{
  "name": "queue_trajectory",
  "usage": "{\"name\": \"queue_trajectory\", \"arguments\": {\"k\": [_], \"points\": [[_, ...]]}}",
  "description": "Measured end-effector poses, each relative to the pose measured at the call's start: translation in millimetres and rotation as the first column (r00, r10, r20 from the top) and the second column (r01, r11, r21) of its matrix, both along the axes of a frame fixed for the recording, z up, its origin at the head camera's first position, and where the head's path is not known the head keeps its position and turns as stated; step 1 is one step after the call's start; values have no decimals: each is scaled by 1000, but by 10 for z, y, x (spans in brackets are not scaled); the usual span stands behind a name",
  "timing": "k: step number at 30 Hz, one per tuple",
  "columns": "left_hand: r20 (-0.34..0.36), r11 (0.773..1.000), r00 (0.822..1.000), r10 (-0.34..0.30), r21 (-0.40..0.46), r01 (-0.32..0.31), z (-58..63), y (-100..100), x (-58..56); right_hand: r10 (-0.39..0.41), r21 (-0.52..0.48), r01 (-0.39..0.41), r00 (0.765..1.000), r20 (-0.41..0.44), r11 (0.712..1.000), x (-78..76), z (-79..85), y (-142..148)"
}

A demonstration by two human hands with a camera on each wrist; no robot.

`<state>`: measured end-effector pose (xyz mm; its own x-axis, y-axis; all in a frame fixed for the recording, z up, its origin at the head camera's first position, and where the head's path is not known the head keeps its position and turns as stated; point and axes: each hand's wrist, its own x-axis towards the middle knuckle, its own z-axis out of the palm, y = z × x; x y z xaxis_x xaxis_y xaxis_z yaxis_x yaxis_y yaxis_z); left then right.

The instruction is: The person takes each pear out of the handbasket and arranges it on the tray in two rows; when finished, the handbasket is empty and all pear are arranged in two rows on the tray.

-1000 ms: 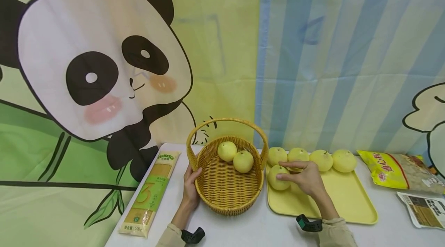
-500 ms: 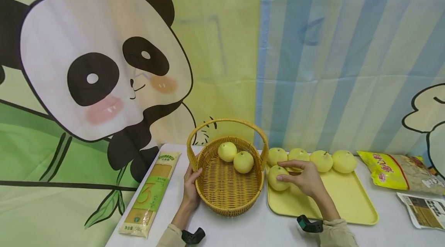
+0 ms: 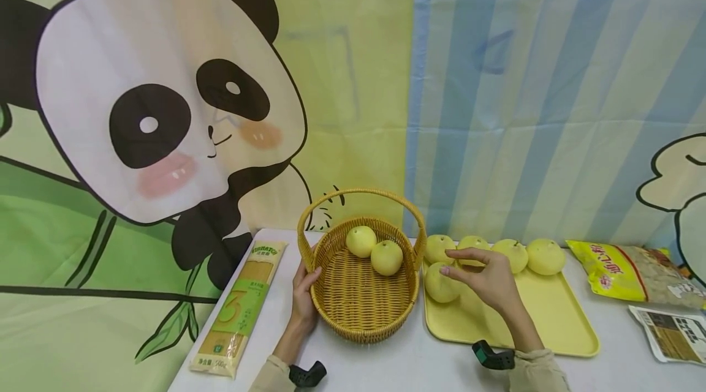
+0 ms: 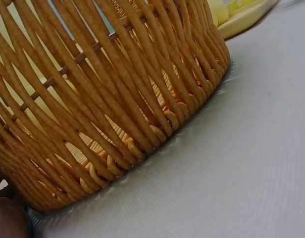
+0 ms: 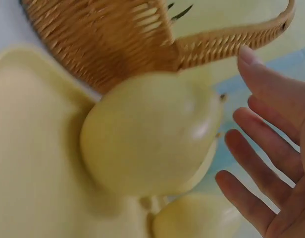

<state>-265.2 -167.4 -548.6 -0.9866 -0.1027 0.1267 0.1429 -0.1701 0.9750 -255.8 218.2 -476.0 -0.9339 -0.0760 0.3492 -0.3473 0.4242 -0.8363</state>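
Observation:
My left hand holds the left side of a wicker basket, thumb over the rim near the handle's foot; its other fingers are mostly hidden. Two yellow pears lie in the back of the basket. Over the yellow tray, my right hand hovers just above and beside the front pear. In the right wrist view its fingers are spread, with a gap between them and that pear. Several more pears stand in a row along the tray's back edge.
A pack of noodles lies left of the basket. Right of the tray are a yellow snack bag and a smaller brown-and-white packet. A printed curtain hangs directly behind the white table.
My right thumb and fingers have let go of the front pear and drawn slightly up and right. That pear stays on the tray. The left hand and basket have not moved.

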Motion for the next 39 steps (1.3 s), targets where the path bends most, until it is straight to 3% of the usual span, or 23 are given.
{"name": "queue_trajectory", "arguments": {"k": [3,7,14,17,22,27,33,39], "points": [[3,1000,1000,3,2,-3,1,-8,2,5,-59,-10,997,-82,998,60,137,-98],[-4,1000,1000,-2,12,2,-11,-18,-7,60,-78,-70,990,-129,994,173,318,-306],[-6,1000,1000,-5,15,5,-6,-22,-6,217,-93,-222,974,-64,971,261,514,-769],[-4,1000,1000,-5,26,5,-6,-23,-2,226,-11,-227,973,-47,974,217,593,-968],[2,1000,1000,9,21,-9,3,-11,1,214,194,-219,976,47,956,63,634,-1215],[9,1000,1000,6,6,-6,17,16,14,126,323,-176,977,171,930,-88,594,-1368],[19,1000,1000,13,-2,-13,-10,17,8,61,341,-142,969,239,929,-210,566,-1469],[-3,1000,1000,9,6,-9,-28,-7,-7,66,271,-158,945,319,950,-310,541,-1514]]}}
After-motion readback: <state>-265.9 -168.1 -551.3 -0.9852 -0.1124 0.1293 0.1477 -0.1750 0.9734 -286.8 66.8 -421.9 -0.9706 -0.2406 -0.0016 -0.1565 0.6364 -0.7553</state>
